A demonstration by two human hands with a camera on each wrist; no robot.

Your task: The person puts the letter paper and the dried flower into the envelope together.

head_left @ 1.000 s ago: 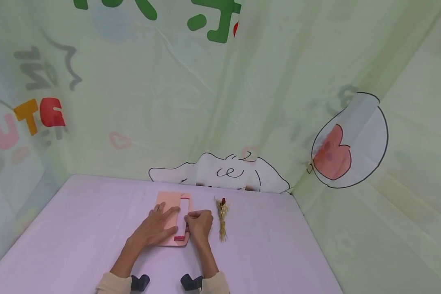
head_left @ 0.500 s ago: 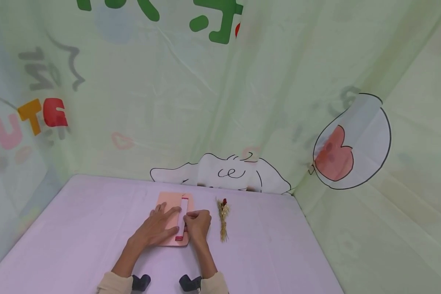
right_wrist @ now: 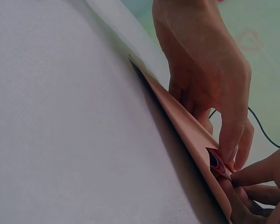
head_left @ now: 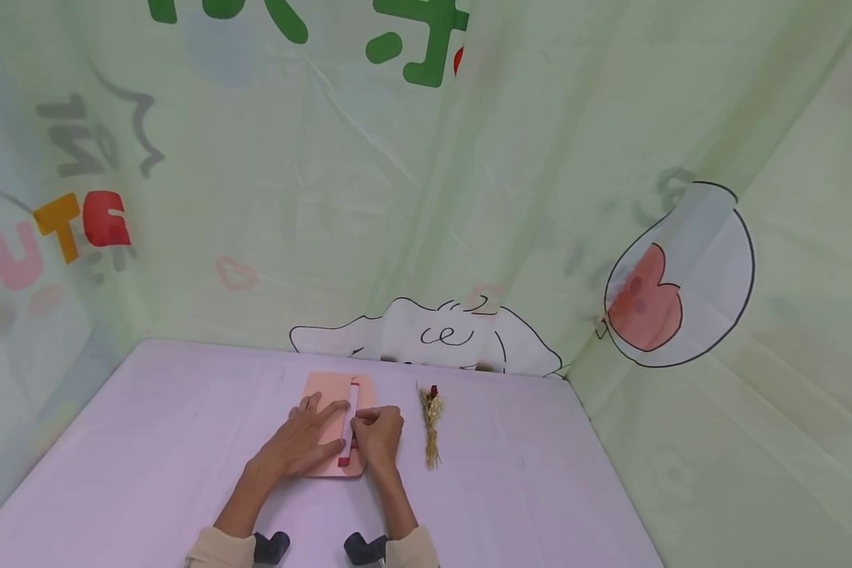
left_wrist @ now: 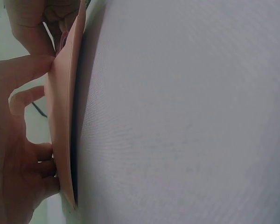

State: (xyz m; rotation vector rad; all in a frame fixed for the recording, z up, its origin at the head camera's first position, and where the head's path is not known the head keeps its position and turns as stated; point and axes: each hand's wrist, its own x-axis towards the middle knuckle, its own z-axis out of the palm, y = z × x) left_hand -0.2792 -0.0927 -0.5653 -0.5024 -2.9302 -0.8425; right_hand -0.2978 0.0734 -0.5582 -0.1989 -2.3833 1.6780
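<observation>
A flat pink rounded-corner pad [head_left: 326, 385], its kind unclear, lies on the table. On its right part stands a narrow white paper strip [head_left: 351, 410] with red ends; its end [right_wrist: 216, 161] shows curled layers in the right wrist view. My left hand [head_left: 300, 439] rests on the pad with fingers spread, index fingertip and thumb touching the strip's left side. My right hand [head_left: 379, 435] pinches the strip's right edge between thumb and curled fingers, its fingertips partly hidden. In the left wrist view the left hand [left_wrist: 11, 140] lies along the pad [left_wrist: 60, 107].
A small bunch of dried flowers [head_left: 430, 422] with one red bloom lies right of the pad. The lilac tablecloth [head_left: 525, 473] reaches a printed fabric curtain [head_left: 312, 197] behind and at both sides.
The white strip looks narrower than before, its right edge shifted left. My right hand has moved slightly left with it. My left hand stays nearly in place.
</observation>
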